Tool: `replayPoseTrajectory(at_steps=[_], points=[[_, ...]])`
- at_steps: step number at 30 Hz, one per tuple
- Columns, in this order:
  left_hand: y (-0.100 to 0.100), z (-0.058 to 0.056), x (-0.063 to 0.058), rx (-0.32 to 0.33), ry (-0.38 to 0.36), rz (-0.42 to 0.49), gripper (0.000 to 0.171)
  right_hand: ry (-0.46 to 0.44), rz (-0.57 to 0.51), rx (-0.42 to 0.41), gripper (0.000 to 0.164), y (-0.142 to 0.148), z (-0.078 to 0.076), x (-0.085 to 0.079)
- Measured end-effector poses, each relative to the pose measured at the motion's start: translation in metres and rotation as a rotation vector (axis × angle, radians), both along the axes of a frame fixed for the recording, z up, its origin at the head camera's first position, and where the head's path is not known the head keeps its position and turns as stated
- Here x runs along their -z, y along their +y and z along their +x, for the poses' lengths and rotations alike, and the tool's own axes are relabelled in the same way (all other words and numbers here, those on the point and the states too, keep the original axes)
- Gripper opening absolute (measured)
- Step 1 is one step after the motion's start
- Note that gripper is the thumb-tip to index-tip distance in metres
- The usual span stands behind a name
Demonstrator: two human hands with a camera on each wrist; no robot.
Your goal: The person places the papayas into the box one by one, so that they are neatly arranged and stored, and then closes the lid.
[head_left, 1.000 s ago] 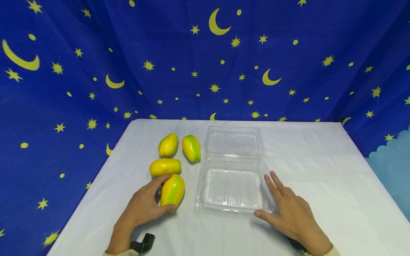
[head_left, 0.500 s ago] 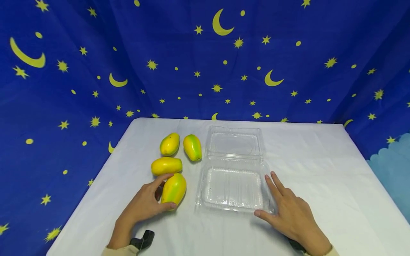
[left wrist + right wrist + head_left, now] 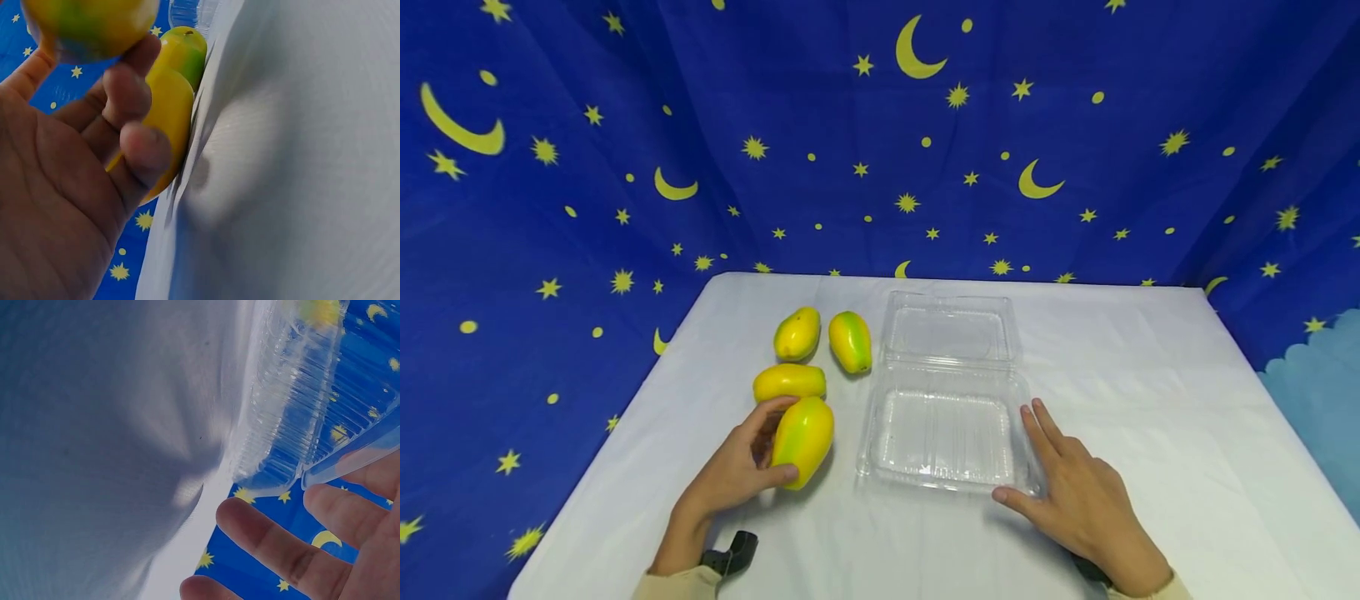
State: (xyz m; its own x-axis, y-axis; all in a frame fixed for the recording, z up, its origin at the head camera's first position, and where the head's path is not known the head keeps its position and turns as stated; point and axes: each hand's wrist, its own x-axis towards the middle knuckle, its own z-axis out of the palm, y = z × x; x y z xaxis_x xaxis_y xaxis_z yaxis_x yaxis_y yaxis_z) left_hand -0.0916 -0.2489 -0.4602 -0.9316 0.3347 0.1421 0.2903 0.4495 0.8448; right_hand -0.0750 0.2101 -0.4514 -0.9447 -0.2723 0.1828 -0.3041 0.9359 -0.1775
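Observation:
My left hand (image 3: 733,467) grips a yellow papaya (image 3: 807,437) with a green streak, thumb at its near end and fingers round its far side. In the left wrist view the held papaya (image 3: 90,25) is clear of the cloth, and the lower fingers curl loosely below it. A clear plastic clamshell box (image 3: 942,437) lies with its lid laid back on the table. Around the box's near right corner spreads my right hand (image 3: 1078,496), its fingers nearly straight and touching the rim. The right wrist view shows fingertips (image 3: 322,497) at the box's edge.
Just behind the held fruit lies another papaya (image 3: 788,382) on its side. Two more papayas, one at left (image 3: 797,333) and one nearer the lid (image 3: 850,342), lie farther back. A white cloth covers the table (image 3: 1120,358); a blue star-patterned curtain (image 3: 820,125) hangs behind.
My left hand has raised the papaya slightly off the cloth and tilted it. The right hand and the box have stayed in place.

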Motion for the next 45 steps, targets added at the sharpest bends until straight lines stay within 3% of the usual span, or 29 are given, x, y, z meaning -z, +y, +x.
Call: replayPoseTrajectory(at_steps=[5,12,16,23,29,33,38,45], points=[[-0.001,-0.001,-0.001,0.059,-0.003,0.1,0.081,-0.005,0.0,0.007,0.112,0.001,0.001,0.0],[0.005,-0.007,-0.01,0.19,-0.038,0.274,0.079,-0.019,-0.001,0.012,0.112,0.002,0.001,-0.001],[0.008,-0.012,-0.017,0.226,-0.055,0.315,0.08,-0.023,-0.007,0.01,0.111,0.003,0.001,-0.002],[0.023,-0.025,-0.037,0.255,-0.053,0.247,0.081,-0.021,-0.006,0.013,0.111,0.007,-0.001,-0.005],[0.041,-0.038,-0.053,0.337,-0.015,0.229,0.084,-0.026,-0.011,0.021,0.112,0.008,-0.001,-0.004],[0.055,-0.045,-0.062,0.352,-0.001,0.207,0.086,-0.029,-0.026,0.017,0.111,0.006,0.001,-0.003],[0.076,-0.049,-0.076,0.378,0.024,0.174,0.083,-0.016,-0.036,0.008,0.11,0.004,0.001,-0.001],[0.104,-0.054,-0.092,0.475,0.064,0.161,0.082,-0.001,-0.046,-0.007,0.11,0.0,0.002,-0.001]])
